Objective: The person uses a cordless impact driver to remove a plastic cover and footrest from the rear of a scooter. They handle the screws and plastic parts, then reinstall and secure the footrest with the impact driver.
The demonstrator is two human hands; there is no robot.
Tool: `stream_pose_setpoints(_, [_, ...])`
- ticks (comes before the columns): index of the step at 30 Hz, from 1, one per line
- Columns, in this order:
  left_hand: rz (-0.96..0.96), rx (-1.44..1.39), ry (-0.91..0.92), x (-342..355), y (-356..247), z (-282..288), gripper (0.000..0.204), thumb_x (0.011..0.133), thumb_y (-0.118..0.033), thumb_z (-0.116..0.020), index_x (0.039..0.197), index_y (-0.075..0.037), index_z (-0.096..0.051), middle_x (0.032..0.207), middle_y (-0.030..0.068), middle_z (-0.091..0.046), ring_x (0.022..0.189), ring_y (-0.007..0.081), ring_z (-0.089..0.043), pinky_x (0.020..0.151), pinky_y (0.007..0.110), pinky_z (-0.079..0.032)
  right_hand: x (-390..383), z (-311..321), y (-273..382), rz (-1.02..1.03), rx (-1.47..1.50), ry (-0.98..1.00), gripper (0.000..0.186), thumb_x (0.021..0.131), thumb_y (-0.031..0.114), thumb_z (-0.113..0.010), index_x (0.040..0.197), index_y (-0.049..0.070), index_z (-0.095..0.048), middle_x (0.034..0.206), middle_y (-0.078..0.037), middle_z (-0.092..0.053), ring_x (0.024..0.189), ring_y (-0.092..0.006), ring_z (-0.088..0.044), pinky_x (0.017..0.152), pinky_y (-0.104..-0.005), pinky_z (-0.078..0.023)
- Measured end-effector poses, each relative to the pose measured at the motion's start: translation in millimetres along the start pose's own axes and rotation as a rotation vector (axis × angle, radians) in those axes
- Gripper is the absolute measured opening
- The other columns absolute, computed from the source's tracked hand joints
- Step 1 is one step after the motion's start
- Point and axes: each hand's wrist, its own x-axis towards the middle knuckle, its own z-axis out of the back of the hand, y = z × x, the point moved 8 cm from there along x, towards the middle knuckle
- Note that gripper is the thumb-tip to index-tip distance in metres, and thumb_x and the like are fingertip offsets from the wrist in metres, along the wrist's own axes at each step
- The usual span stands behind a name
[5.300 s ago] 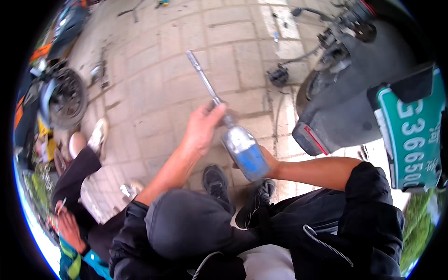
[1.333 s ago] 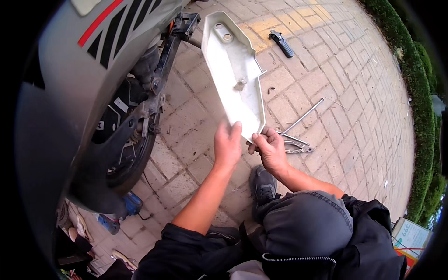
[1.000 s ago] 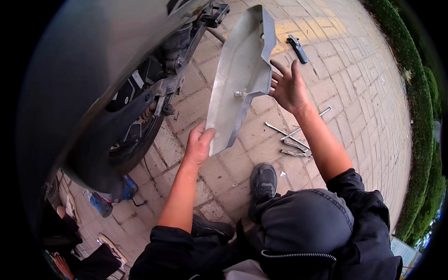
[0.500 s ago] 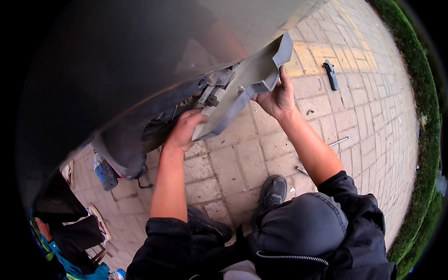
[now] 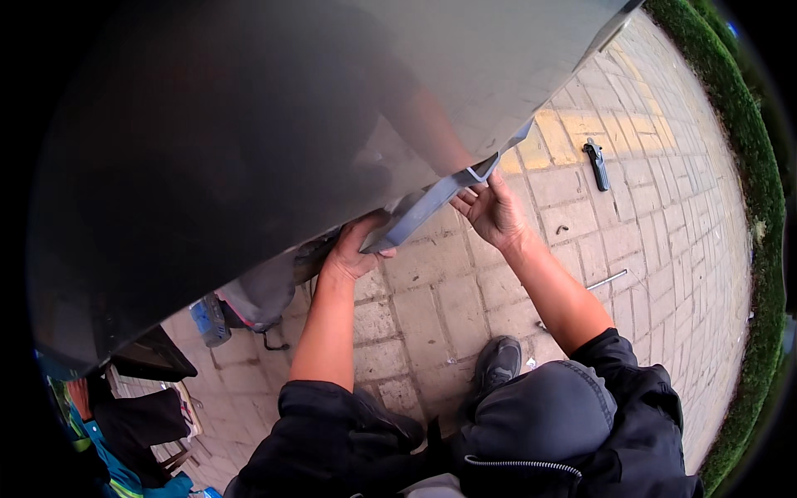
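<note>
In the head view, where a large, dark, glossy body panel (image 5: 274, 149) fills the upper left, a blue-grey cover (image 5: 425, 211) shows along the panel's lower edge, between the person's two hands. Only a narrow strip of it is in sight, and the rest goes out of view behind the panel. That strip runs slantwise, its lower end toward the left and its upper end toward the right, with a smooth, matt face. Near the upper end it breaks into an angular notch with a paler rim, and beyond this a short, pointed piece sticks out.

The left hand (image 5: 354, 251) is closed around the lower end, fingertips showing beneath it and its upper part shaded by the panel. The right hand (image 5: 495, 212) is at the notch, thumb raised beside it and fingers loosely bent under the edge; how firmly it grips, I cannot tell.

On the paving (image 5: 432, 290), well apart to the right, lie a black, lever-like part (image 5: 597, 166) and a thin metal rod (image 5: 608, 280).
</note>
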Motion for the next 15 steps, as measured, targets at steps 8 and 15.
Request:
stream_pose_setpoints(8, [0.429, -0.429, -0.016, 6.0, -19.1, -28.3, 0.023, 0.082, -0.01, -0.065, 0.103, -0.001, -0.063, 0.094, 0.0059, -0.065, 0.083, 0.0171, -0.062, 0.074, 0.031, -0.05, 12.1, 5.0, 9.0, 0.011, 0.163, 0.107, 0.1, 0.072, 0.075, -0.056, 0.144, 0.011, -0.029, 0.145, -0.011, -0.036, 0.13, -0.0307, -0.037, 0.103, -0.0558, -0.032])
stream_pose_setpoints(15, [-0.034, 0.083, 0.063, 14.5, 5.9, -4.6, 0.022, 0.086, -0.022, -0.059, 0.099, -0.004, -0.062, 0.078, 0.005, -0.06, 0.068, 0.0172, -0.053, 0.066, 0.03, -0.044, 19.3, -6.7, 17.6, 0.056, 0.066, -0.019, 0.078, 0.086, 0.061, -0.052, 0.144, 0.013, -0.029, 0.143, -0.009, -0.039, 0.131, -0.0316, -0.037, 0.1, -0.0586, -0.036])
